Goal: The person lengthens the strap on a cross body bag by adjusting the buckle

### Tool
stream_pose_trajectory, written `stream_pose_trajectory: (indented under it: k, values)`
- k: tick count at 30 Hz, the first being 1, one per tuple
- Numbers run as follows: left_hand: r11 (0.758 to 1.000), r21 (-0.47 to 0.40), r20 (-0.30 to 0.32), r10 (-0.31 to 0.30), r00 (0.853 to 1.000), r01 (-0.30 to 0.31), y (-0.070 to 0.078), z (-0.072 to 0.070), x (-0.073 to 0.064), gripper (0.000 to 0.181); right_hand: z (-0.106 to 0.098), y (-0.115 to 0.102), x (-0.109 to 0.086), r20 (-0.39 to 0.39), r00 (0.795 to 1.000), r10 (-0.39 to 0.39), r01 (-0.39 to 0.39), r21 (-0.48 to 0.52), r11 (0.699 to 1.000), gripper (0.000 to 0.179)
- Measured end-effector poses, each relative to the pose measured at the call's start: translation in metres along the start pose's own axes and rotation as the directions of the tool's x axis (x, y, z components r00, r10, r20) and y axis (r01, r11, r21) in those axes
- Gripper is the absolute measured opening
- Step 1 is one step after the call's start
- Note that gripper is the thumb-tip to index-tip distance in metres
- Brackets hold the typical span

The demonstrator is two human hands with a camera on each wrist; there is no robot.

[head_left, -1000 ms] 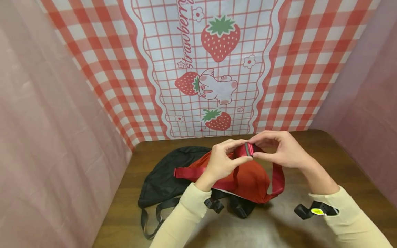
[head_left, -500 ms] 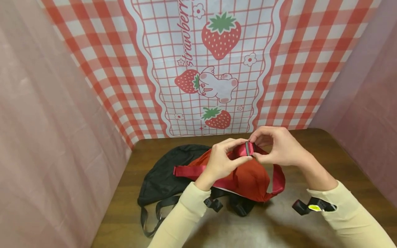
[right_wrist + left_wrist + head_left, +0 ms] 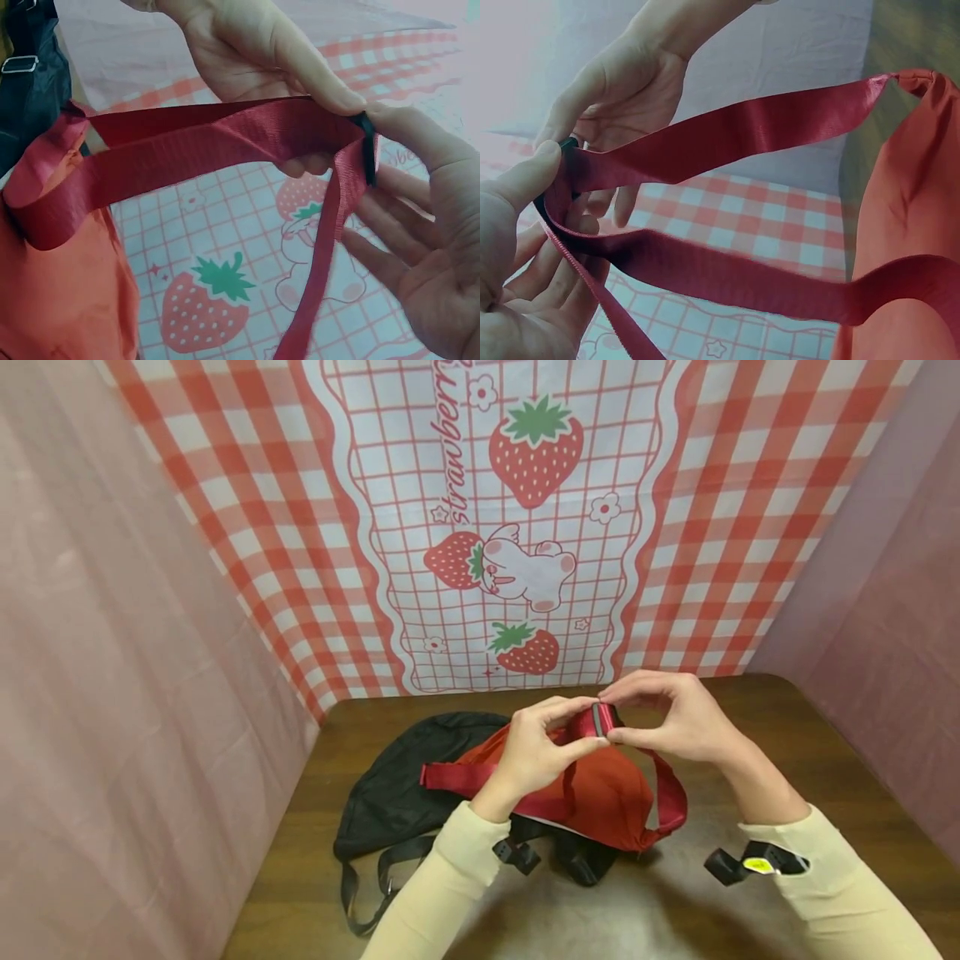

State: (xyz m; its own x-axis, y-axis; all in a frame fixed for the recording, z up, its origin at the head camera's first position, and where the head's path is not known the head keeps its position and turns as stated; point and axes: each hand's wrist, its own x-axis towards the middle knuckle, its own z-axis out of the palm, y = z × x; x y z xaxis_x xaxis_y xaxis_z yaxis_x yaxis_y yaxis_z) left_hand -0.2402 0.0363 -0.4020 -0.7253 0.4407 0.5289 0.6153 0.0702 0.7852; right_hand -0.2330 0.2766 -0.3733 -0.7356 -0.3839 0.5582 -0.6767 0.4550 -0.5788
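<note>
Both hands hold a dark strap slider (image 3: 597, 720) threaded with red webbing strap (image 3: 727, 139), raised above an orange-red bag (image 3: 611, 797). My left hand (image 3: 534, 750) pinches the slider's left side between thumb and fingers. From the right, my right hand (image 3: 686, 718) pinches it too, thumb below and fingertips above. In the left wrist view the strap runs from the slider to the bag in two lengths, and a further length hangs down. The right wrist view shows the dark slider (image 3: 367, 150) upright between both hands, with a loose strap tail (image 3: 315, 285) hanging beneath.
A black bag (image 3: 401, 777) lies under and left of the orange-red one, its thin black strap (image 3: 352, 893) looped on the wooden table (image 3: 292, 860). A strawberry-print checked cloth (image 3: 525, 527) stands behind. Pinkish curtains (image 3: 135, 652) hang at the sides.
My right hand's fingers and thumb bunched in closer half a second ago and are now straighter again. The slider has tilted slightly between the hands. My left hand has barely moved.
</note>
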Motion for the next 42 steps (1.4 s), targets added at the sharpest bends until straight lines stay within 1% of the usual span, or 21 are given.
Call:
stream_pose_trajectory:
  k: [3,5,8,10,12,15,17,19,22,24,26,28,30,31,33,34,36,38,40,42]
  values:
    - [1.000,-0.005,-0.002,0.003,1.000,-0.003,-0.001,0.001,0.000,0.048,0.000,0.001,0.000,-0.004,1.000,-0.026,0.026,-0.002,1.000,0.046]
    - [1.000,-0.001,-0.004,0.010,1.000,-0.010,-0.001,0.002,0.000,0.047,0.000,0.001,0.000,0.008,0.999,-0.032,0.031,0.021,0.999,0.046]
    - [1.000,0.008,0.001,0.015,1.000,-0.015,-0.002,0.002,0.000,0.046,0.000,0.002,0.001,0.022,0.999,-0.029,0.028,0.081,0.996,0.046]
    - [1.000,0.002,-0.001,0.009,1.000,-0.009,-0.002,0.002,0.000,0.046,0.001,0.004,0.000,0.006,0.999,-0.035,0.034,0.140,0.990,0.045]
    - [1.000,-0.016,-0.007,0.000,1.000,0.000,-0.002,0.002,0.000,0.046,0.003,0.006,-0.001,-0.032,0.999,-0.041,0.048,0.230,0.972,0.041]
    - [0.999,-0.046,-0.016,-0.015,1.000,0.015,-0.002,0.002,0.001,0.047,0.005,0.010,-0.002,-0.074,0.996,-0.044,0.069,0.387,0.919,0.033]
    - [0.998,-0.057,-0.012,-0.024,1.000,0.024,-0.002,0.002,0.001,0.047,0.005,0.013,-0.002,-0.074,0.997,-0.036,0.066,0.457,0.887,0.033]
    - [0.998,-0.058,-0.006,-0.030,1.000,0.030,-0.002,0.002,0.001,0.047,0.006,0.015,-0.002,-0.053,0.998,-0.031,0.053,0.468,0.882,0.038]
    - [0.998,-0.059,-0.009,-0.031,0.999,0.030,-0.002,0.003,0.001,0.047,0.008,0.014,-0.001,-0.034,0.999,-0.020,0.033,0.415,0.909,0.044]
    - [0.998,-0.061,-0.017,-0.024,1.000,0.022,-0.002,0.003,0.001,0.046,0.010,0.013,-0.001,-0.041,0.999,-0.006,0.022,0.387,0.922,0.042]
    - [0.997,-0.070,-0.023,-0.015,1.000,0.014,-0.002,0.004,0.001,0.046,0.011,0.010,-0.001,-0.066,0.998,0.006,0.020,0.381,0.924,0.037]
    - [0.997,-0.078,-0.026,-0.010,1.000,0.008,-0.003,0.005,0.001,0.046,0.013,0.008,-0.001,-0.099,0.994,0.034,0.009,0.403,0.915,0.034]
    - [0.996,-0.084,-0.027,-0.012,1.000,0.009,-0.003,0.005,0.001,0.046,0.014,0.005,-0.001,-0.138,0.989,0.057,0.013,0.458,0.889,0.031]
    - [0.996,-0.086,-0.027,-0.015,1.000,0.013,-0.002,0.005,0.001,0.046,0.015,0.004,-0.002,-0.157,0.985,0.067,0.019,0.493,0.870,0.030]
    - [0.997,-0.082,-0.030,-0.019,0.999,0.017,-0.002,0.005,0.001,0.045,0.017,0.002,-0.001,-0.166,0.983,0.084,0.020,0.543,0.839,0.031]
    - [0.997,-0.078,-0.032,-0.021,0.999,0.018,-0.002,0.005,0.002,0.045,0.018,0.002,-0.001,-0.160,0.984,0.081,0.022,0.556,0.831,0.034]
    - [0.997,-0.073,-0.036,-0.020,0.999,0.017,-0.001,0.005,0.001,0.046,0.021,0.001,0.000,-0.137,0.987,0.085,0.005,0.552,0.834,0.038]
    - [0.998,-0.068,-0.039,-0.017,0.999,0.015,-0.001,0.005,0.001,0.047,0.023,0.000,0.000,-0.111,0.989,0.095,-0.023,0.525,0.851,0.041]
    - [0.998,-0.069,-0.042,-0.013,0.999,0.010,-0.001,0.005,0.001,0.047,0.024,-0.001,0.000,-0.119,0.986,0.120,-0.046,0.493,0.869,0.041]
    - [0.997,-0.073,-0.046,-0.012,0.999,0.008,-0.002,0.005,0.001,0.047,0.025,-0.003,0.001,-0.149,0.978,0.147,-0.055,0.493,0.868,0.037]
